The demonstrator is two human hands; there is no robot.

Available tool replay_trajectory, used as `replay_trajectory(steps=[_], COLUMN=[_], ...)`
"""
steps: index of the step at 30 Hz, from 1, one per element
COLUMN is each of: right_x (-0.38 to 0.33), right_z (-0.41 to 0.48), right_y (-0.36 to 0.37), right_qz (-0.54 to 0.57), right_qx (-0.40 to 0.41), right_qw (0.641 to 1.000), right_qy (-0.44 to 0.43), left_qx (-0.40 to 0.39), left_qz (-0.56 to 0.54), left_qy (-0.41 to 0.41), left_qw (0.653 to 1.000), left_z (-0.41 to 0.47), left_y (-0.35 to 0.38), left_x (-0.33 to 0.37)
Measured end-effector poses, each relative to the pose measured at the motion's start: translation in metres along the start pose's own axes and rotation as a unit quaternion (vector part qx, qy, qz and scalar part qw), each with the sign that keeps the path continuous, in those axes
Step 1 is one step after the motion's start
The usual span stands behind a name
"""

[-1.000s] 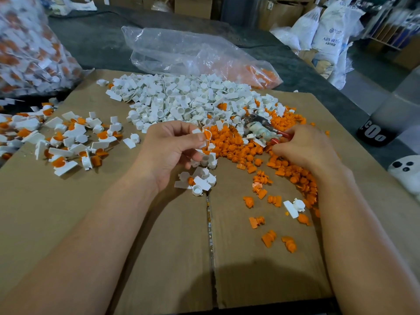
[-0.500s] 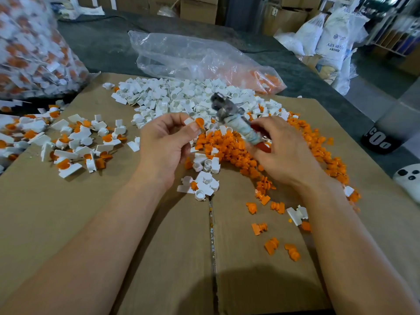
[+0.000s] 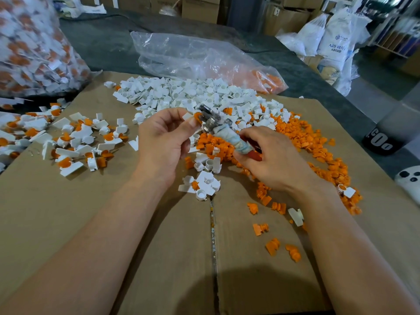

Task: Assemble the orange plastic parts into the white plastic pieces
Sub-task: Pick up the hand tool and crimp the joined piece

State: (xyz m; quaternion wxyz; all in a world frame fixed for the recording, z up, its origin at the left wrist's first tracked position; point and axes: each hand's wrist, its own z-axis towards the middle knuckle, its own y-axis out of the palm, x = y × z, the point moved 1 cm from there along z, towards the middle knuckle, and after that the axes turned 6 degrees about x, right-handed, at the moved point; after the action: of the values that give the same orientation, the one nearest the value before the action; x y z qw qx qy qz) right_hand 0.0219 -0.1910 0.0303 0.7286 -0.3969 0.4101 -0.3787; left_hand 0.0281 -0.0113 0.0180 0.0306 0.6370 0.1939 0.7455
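Note:
My left hand (image 3: 164, 139) pinches a white plastic piece with an orange part in it (image 3: 195, 116) between thumb and fingers, above the cardboard. My right hand (image 3: 270, 159) grips pliers (image 3: 229, 135) by their cloth-wrapped, red handles. The metal jaws of the pliers are at the orange part. A heap of loose white pieces (image 3: 186, 94) lies behind the hands. Loose orange parts (image 3: 302, 142) are spread to the right and under my right hand.
Assembled white-and-orange pieces (image 3: 72, 139) lie scattered at the left on the cardboard sheet (image 3: 113, 223). A full clear bag (image 3: 29, 48) stands at far left, a near-empty plastic bag (image 3: 200, 57) behind the heaps. A few loose pieces (image 3: 202, 185) lie below the hands.
My right hand lifted the pliers off the orange heap and brought them left to the piece in my left hand. My left hand rose slightly.

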Motion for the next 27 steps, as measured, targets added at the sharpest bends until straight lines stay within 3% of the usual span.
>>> replay_trajectory(steps=[8,27], right_x=[-0.006,-0.01], right_z=[-0.004,-0.002], right_y=[-0.002,0.009], right_qz=[0.081,0.047], right_qx=[-0.017,-0.001], right_qw=[0.997,0.999], right_qy=[0.007,0.022], left_qx=[-0.009,0.019], left_qz=[0.012,0.022], left_qy=[0.007,-0.015], left_qw=[1.0,0.999], left_z=[0.0,0.002], left_y=[-0.002,-0.002], left_x=[0.001,-0.004])
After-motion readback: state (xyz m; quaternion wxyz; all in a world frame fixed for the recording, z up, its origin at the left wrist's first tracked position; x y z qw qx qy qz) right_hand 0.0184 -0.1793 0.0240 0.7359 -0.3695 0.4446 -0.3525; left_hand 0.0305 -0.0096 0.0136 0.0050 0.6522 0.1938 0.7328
